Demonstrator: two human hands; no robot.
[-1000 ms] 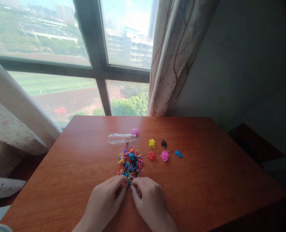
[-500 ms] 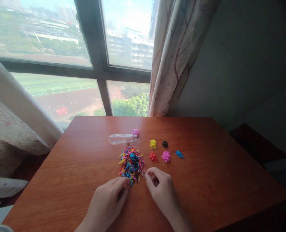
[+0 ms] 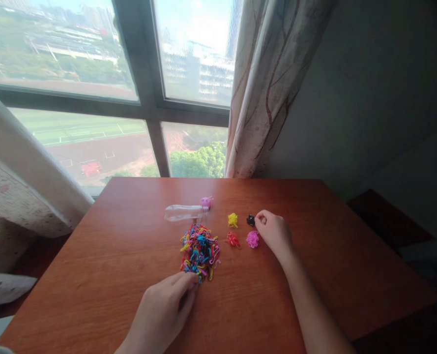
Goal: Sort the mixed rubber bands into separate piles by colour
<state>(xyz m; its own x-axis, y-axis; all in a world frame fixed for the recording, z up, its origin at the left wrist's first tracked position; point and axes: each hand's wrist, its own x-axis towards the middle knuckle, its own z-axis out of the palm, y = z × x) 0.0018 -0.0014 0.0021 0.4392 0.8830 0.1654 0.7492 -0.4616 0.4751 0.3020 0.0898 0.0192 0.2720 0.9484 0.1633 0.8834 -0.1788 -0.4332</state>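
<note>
A mixed heap of small coloured rubber bands (image 3: 200, 249) lies in the middle of the wooden table (image 3: 111, 255). My left hand (image 3: 164, 307) rests at the heap's near edge, fingers curled with the tips touching the bands. My right hand (image 3: 274, 231) is stretched out to the right, its fingertips pinched at the small black pile (image 3: 250, 220). What the pinch holds is too small to make out. Sorted piles lie beside it: yellow (image 3: 232, 220), red (image 3: 232, 239), pink (image 3: 252, 239). The blue pile is hidden behind my right hand.
A clear plastic bottle (image 3: 183, 212) with a pink cap (image 3: 206, 201) lies on its side behind the heap. Window and curtains (image 3: 266, 83) stand behind the table. A dark wall is at the right.
My right hand left the heap's near edge and moved up and right to the black pile, now covering the blue pile. My left hand stayed at the heap.
</note>
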